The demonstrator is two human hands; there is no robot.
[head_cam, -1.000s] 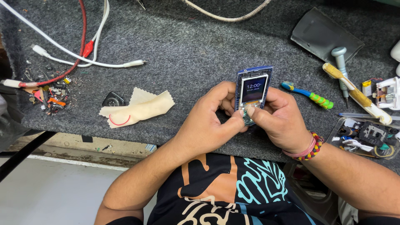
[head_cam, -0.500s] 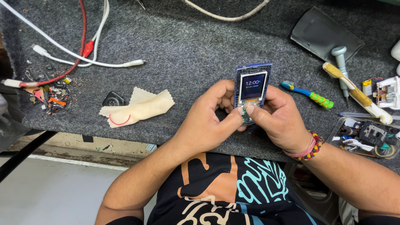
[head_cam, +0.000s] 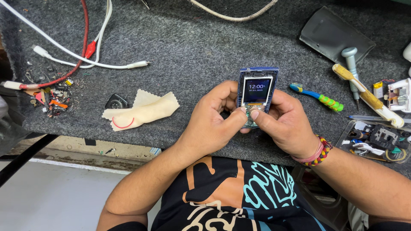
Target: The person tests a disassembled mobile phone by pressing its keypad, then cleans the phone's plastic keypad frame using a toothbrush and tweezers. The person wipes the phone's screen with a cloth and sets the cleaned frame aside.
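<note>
Small blue keypad phone (head_cam: 257,92), centre of frame, upright, tilted slightly. Screen lit. Keypad cover off, green circuit board exposed at lower end. Held above the grey mat.

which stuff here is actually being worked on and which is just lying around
In use: small blue phone with lit screen, held by left hand and right hand.

Lying about: beige cloth, toothbrush, screwdriver, white cable, parts tray.
</note>
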